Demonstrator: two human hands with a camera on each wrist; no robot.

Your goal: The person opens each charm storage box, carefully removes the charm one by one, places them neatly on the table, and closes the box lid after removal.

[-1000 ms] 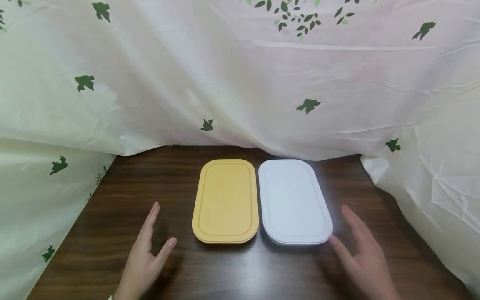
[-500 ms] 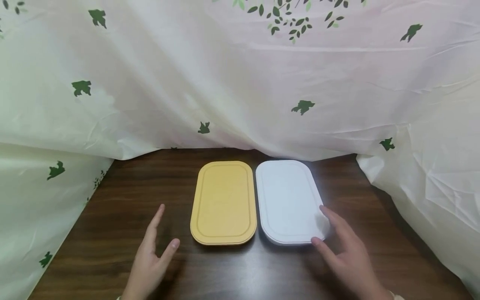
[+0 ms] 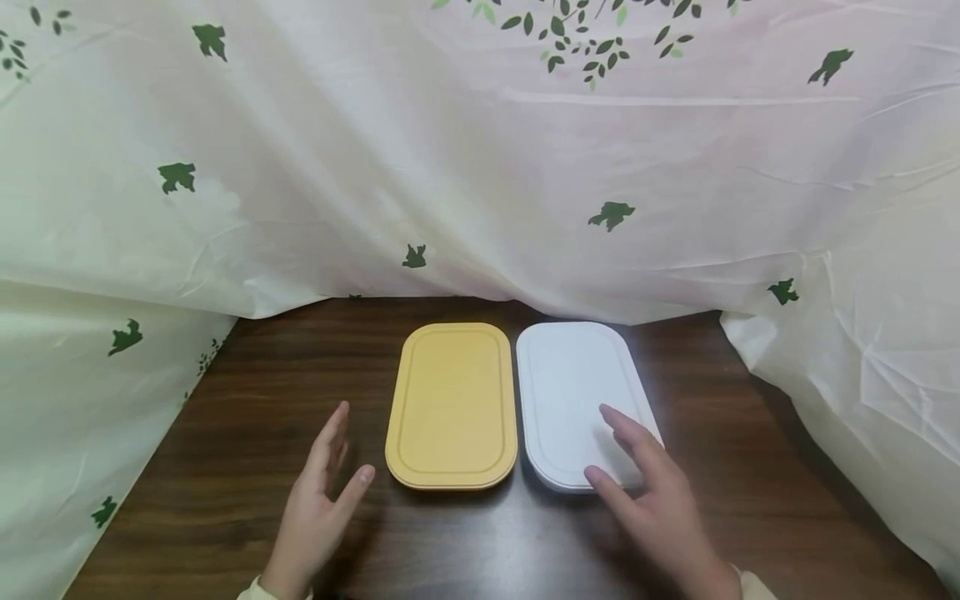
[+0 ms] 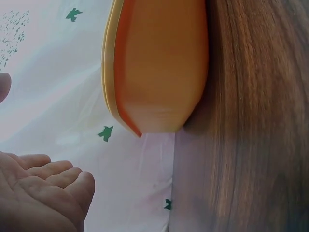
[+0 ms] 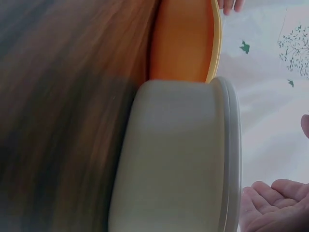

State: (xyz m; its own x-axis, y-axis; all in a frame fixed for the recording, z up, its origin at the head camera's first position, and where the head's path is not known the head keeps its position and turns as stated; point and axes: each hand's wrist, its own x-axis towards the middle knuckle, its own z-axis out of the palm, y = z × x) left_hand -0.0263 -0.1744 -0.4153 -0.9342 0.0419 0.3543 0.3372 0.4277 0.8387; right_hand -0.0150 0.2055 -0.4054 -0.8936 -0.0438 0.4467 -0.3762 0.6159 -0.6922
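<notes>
Side by side on the dark wooden table stand two lidded, rounded rectangular boxes, a yellow box (image 3: 452, 400) on the left and a white box (image 3: 573, 392) on the right. Both lids are on, so the insides are hidden. To the left of the yellow box, my left hand (image 3: 315, 508) is held apart from it, fingers extended, thumb spread and palm turned inward. My right hand (image 3: 652, 496) hovers over the near right corner of the white box with straight fingers. Nothing is held in either hand. The left wrist view shows the yellow box's tall side wall (image 4: 161, 67).
A pale curtain (image 3: 480, 167) printed with green birds and leaves hangs behind the table (image 3: 292, 350) and along both its sides. Its lower edge meets the tabletop just behind the boxes.
My right hand has moved left, from beside the white box to over its near right corner. The left hand has come slightly closer to the yellow box. Both boxes have stayed put.
</notes>
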